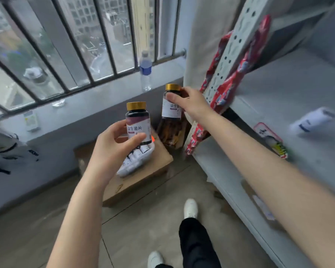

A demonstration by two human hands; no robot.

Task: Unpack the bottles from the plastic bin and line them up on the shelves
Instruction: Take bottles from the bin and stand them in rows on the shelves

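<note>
1. Bottles, dark with gold caps, both held in the air beside the shelf (278, 89): left hand (112, 149) wraps the near bottle (138, 120) at its label, right hand (191, 102) clamps the far bottle (171, 111) just under the cap.
2. Likely rigid, light, slick label; body grip looks safest.
3. Plastic bin not identifiable; shelf contents blurred; far bottle's base lost in brown blur.

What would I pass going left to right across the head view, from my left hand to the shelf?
Left hand → bottle it holds → second bottle → right hand gripping it → red packets → white pack on the shelf.
</note>
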